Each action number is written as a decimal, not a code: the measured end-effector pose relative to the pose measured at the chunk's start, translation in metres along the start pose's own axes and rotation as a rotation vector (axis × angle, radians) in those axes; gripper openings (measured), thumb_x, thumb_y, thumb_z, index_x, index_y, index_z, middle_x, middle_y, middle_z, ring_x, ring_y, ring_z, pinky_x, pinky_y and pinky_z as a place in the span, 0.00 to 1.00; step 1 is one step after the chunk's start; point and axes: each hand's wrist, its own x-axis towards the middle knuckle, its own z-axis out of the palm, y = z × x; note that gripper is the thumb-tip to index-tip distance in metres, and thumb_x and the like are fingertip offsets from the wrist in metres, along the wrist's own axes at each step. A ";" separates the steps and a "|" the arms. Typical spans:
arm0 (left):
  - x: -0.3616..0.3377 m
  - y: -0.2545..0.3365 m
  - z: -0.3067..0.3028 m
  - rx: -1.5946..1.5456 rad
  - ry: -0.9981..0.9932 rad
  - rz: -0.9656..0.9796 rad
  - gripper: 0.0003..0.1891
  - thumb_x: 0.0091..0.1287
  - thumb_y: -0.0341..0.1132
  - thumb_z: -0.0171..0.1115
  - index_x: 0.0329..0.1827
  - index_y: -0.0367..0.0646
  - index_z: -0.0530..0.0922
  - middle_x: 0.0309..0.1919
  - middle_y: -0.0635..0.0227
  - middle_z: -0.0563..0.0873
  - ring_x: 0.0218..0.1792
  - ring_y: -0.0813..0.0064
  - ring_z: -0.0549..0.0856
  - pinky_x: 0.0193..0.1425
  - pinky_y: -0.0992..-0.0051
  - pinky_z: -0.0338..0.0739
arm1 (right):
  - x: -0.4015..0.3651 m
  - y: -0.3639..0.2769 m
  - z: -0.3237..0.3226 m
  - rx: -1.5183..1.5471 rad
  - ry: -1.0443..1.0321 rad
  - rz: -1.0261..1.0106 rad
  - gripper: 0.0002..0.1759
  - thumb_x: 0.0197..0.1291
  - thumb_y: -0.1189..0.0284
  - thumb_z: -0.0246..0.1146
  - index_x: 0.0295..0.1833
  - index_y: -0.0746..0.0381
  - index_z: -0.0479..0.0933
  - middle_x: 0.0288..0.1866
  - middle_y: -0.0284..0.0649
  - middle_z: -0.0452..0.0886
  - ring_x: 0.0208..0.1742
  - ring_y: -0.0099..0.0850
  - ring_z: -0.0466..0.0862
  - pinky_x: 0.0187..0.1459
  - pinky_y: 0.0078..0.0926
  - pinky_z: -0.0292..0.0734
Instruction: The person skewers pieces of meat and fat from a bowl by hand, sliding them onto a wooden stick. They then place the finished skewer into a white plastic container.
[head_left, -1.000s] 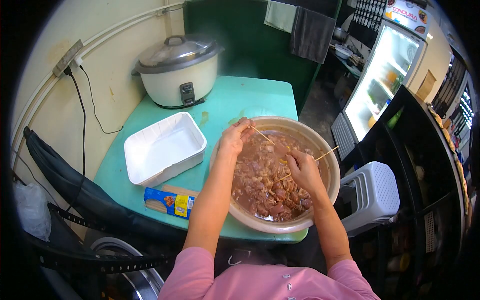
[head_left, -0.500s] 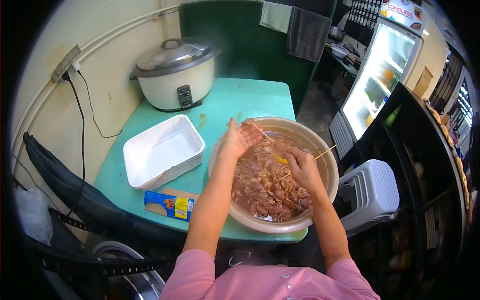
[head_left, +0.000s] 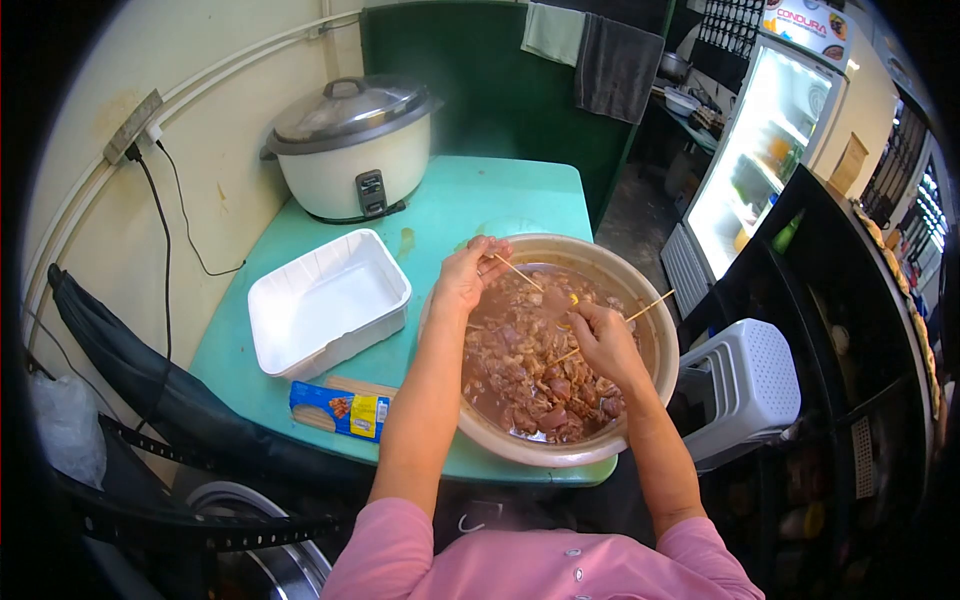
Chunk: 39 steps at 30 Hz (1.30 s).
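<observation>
My left hand [head_left: 472, 272] is closed around the upper end of a thin bamboo skewer [head_left: 520, 273] over the left side of a wide basin [head_left: 645, 268]. The skewer slants down toward a piece of raw meat [head_left: 559, 304]. My right hand [head_left: 606, 345] pinches that piece near the skewer's lower tip. Under both hands, the basin holds a heap of marinated meat [head_left: 535, 375] in brown liquid. A small bit of yellow [head_left: 574, 299] shows beside my right fingers. A second skewer [head_left: 651, 305] lies across the right rim, and another stick [head_left: 566, 355] pokes out of the meat.
On the green table [head_left: 500, 185] are a white plastic tub [head_left: 330, 290], a blue-labelled pack of skewers [head_left: 345, 407] and a large rice cooker [head_left: 350, 150]. Stacked white stools [head_left: 745, 385] stand right of the basin. A lit glass-door fridge [head_left: 765, 150] and dark shelving [head_left: 800, 250] are beyond.
My left hand has gone from an open palm to closed fingers, turning over on the skewer and shifting slightly left. My right hand stays nearly in place; less yellow shows beside it.
</observation>
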 end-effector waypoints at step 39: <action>-0.002 0.002 0.000 -0.027 0.031 0.012 0.12 0.72 0.38 0.52 0.45 0.37 0.74 0.44 0.55 0.84 0.48 0.65 0.84 0.52 0.65 0.81 | 0.000 0.012 0.009 0.000 -0.015 -0.042 0.11 0.61 0.72 0.55 0.34 0.71 0.74 0.26 0.56 0.76 0.29 0.44 0.79 0.34 0.38 0.70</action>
